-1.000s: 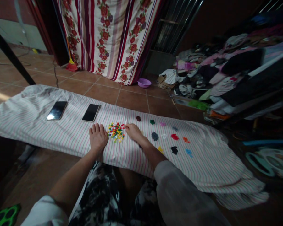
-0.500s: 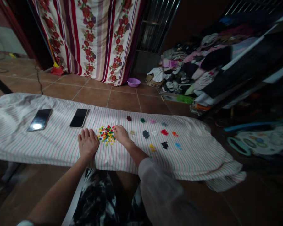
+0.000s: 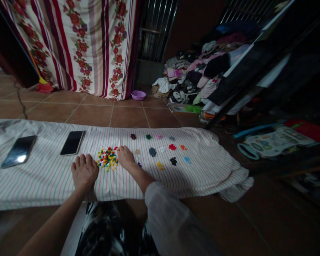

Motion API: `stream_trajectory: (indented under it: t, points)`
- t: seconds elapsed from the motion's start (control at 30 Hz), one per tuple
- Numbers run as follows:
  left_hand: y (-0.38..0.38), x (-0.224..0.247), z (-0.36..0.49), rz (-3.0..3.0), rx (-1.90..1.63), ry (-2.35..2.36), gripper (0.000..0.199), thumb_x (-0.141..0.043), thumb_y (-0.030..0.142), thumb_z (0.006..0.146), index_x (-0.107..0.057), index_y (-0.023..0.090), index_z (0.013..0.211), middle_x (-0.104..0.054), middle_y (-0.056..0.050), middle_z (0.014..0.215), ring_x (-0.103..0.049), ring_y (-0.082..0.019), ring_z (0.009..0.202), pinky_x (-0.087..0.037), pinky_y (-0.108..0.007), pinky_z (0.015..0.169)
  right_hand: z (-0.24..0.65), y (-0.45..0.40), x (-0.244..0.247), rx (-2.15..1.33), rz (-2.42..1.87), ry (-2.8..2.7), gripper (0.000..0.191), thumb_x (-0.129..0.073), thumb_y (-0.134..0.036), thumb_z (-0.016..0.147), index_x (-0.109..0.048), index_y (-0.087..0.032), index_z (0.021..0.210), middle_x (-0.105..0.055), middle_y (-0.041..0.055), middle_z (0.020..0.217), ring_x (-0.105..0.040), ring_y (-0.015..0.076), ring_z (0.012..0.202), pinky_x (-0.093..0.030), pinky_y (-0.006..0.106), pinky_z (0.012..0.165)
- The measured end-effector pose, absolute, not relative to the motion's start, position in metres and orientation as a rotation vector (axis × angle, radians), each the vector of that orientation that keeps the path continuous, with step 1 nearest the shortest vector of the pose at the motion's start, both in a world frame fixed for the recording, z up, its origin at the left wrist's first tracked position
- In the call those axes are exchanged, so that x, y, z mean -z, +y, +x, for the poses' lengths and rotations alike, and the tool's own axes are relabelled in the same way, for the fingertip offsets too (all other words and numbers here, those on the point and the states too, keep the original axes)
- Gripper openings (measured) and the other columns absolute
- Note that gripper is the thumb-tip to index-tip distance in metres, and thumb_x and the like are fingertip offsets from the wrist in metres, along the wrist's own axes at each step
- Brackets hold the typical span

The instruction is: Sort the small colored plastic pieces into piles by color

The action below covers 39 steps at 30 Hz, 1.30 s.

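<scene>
A mixed heap of small coloured pieces (image 3: 107, 158) lies on the striped cloth (image 3: 117, 185). My left hand (image 3: 84, 171) rests flat on the cloth at the heap's left edge, fingers apart. At the right edge of the heap, my right hand (image 3: 126, 157) has its fingers drawn together; whatever is between them is too small to name. Right of it are single-colour piles: dark grey (image 3: 153, 152), red (image 3: 172, 147), black (image 3: 173, 161), yellow (image 3: 160, 165), light blue (image 3: 187, 160) and brown (image 3: 133, 136). A dark blue pile is partly hidden by my right forearm.
Two phones lie on the left of the cloth, one dark (image 3: 19, 151) and one with a pale edge (image 3: 72, 143). Beyond the cloth are a purple basin (image 3: 138, 95), a floral curtain (image 3: 96, 49) and a heap of clothes (image 3: 202, 71).
The view has shifted to the right, so the cloth and piles appear further left. Both hands keep about the same places beside the mixed heap.
</scene>
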State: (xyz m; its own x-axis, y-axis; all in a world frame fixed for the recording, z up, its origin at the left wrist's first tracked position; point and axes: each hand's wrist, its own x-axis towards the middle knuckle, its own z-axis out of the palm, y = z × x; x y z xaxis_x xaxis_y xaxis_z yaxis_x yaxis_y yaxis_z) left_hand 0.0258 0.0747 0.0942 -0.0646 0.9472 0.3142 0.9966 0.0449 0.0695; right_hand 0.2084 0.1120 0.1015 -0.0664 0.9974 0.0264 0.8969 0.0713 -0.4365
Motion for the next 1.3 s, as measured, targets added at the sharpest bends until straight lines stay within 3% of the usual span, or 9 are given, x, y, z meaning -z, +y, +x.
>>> stream_trajectory:
  t: [0.13,0.4,0.57,0.9,1.03,1.3]
  points:
    - [0.074,-0.097,0.027,-2.004,0.372,-2.114,0.049,-0.022,0.032,0.093,-0.056,0.009,0.120,-0.055,-0.022,0.133,-0.047,-0.034,0.127,-0.035,-0.047,0.102,0.213,0.111,-0.101,-0.477,-1.861,-1.960,0.025,-0.040,-0.016,0.097,-0.062,-0.017,0.111,-0.066,0.0120,0.113,-0.060,0.0203,0.107,-0.045,0.030,0.091]
    - [0.075,-0.094,0.026,-2.004,0.406,-2.102,0.049,-0.023,0.033,0.093,-0.057,0.010,0.119,-0.055,-0.021,0.131,-0.047,-0.034,0.126,-0.035,-0.047,0.100,0.247,0.108,-0.100,-0.574,-1.723,-1.649,0.020,-0.046,-0.021,0.093,-0.061,-0.024,0.105,-0.073,-0.0003,0.096,-0.067,0.0148,0.095,-0.048,0.026,0.085]
    - [0.072,-0.098,0.027,-2.009,0.377,-2.122,0.047,-0.024,0.032,0.093,-0.057,0.010,0.118,-0.056,-0.021,0.130,-0.047,-0.034,0.125,-0.035,-0.046,0.100,0.306,0.098,-0.103,-0.555,-1.703,-1.402,0.021,-0.050,-0.018,0.083,-0.064,-0.022,0.099,-0.073,0.0011,0.091,-0.068,0.0149,0.083,-0.051,0.027,0.079]
    - [0.072,-0.099,0.027,-2.002,0.373,-2.107,0.044,-0.025,0.031,0.092,-0.059,0.012,0.112,-0.059,-0.019,0.122,-0.049,-0.032,0.120,-0.037,-0.045,0.096,0.443,0.066,-0.109,-0.231,-2.010,-1.054,0.023,-0.048,-0.017,0.071,-0.067,-0.020,0.084,-0.073,0.0049,0.086,-0.067,0.0174,0.082,-0.051,0.028,0.081]
    - [0.071,-0.099,0.027,-2.008,0.356,-2.107,0.043,-0.026,0.031,0.092,-0.059,0.012,0.113,-0.059,-0.019,0.122,-0.049,-0.032,0.120,-0.036,-0.045,0.096,0.468,0.062,-0.105,-0.224,-2.048,-0.986,0.024,-0.049,-0.017,0.070,-0.068,-0.021,0.084,-0.074,0.0044,0.083,-0.068,0.0180,0.081,-0.052,0.029,0.082]
    - [0.072,-0.096,0.027,-2.008,0.350,-2.095,0.047,-0.023,0.032,0.093,-0.057,0.011,0.116,-0.057,-0.020,0.125,-0.048,-0.033,0.123,-0.035,-0.045,0.099,0.484,0.062,-0.094,-0.197,-2.100,-1.074,0.032,-0.044,-0.014,0.075,-0.073,-0.018,0.089,-0.075,0.0078,0.094,-0.069,0.0196,0.091,-0.050,0.032,0.089]
